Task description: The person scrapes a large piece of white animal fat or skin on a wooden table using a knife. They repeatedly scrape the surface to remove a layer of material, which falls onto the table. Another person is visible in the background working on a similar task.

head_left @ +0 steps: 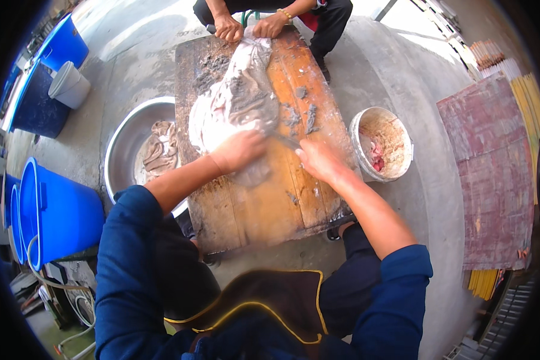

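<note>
On a worn wooden board (234,216) lies a pale, wet, folded sheet of what looks like animal skin or tripe (237,99); its exact kind I cannot tell. My left hand (243,150) is on its near right part, with fingers smeared by motion. Closed round a handle, my right hand (321,161) holds a knife (287,141), whose blurred blade points left toward my left hand. Across the board, another person's two hands (249,27) grip the far end of the sheet. Grey scraped-off bits (311,119) lie on the wood to the right.
Left of the board stands a steel basin (117,141) holding a brownish folded piece (161,150). At its right is a white bucket (406,123) with pale scraps and pink bits. Blue tubs (69,210) line the left side. A reddish panel (492,180) lies far right.
</note>
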### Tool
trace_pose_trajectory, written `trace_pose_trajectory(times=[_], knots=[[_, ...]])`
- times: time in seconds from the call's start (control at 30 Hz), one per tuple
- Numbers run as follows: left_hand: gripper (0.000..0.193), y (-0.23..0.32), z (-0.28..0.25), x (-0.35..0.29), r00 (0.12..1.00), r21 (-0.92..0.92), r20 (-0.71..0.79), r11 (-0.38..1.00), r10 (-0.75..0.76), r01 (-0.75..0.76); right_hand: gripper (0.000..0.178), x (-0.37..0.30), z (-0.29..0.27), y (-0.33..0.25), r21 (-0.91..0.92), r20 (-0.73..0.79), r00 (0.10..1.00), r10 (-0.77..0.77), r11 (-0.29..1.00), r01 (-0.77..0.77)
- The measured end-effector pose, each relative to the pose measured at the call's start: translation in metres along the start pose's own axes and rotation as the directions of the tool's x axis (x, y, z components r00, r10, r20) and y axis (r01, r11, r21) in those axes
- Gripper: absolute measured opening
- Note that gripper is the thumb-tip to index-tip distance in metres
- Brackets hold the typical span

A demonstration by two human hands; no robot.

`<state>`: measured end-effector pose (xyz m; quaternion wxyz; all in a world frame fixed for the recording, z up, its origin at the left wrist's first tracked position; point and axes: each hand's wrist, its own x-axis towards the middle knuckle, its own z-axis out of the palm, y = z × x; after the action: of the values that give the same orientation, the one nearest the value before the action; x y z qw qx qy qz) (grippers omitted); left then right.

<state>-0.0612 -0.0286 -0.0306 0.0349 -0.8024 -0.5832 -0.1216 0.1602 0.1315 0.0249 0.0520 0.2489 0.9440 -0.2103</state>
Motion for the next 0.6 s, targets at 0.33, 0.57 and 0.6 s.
trace_pose_trajectory(times=[0.33,0.57,0.6], knots=[[0.012,-0.001,0.027,0.004,0.99,-0.072,-0.127,0.996,-0.062,0.053,0.025,0.018,-0.006,0.018,-0.096,0.064,0.993,0.103,0.991,-0.097],[0.014,0.002,-0.011,0.012,0.973,-0.238,-0.177,0.966,-0.147,0.103,0.027,0.017,-0.014,0.023,-0.043,-0.02,0.999,0.031,0.999,-0.032],[0.015,0.006,-0.02,0.015,0.954,-0.281,-0.226,0.951,-0.196,0.129,0.027,0.019,-0.015,0.024,-0.03,-0.028,0.999,0.043,0.999,-0.043]])
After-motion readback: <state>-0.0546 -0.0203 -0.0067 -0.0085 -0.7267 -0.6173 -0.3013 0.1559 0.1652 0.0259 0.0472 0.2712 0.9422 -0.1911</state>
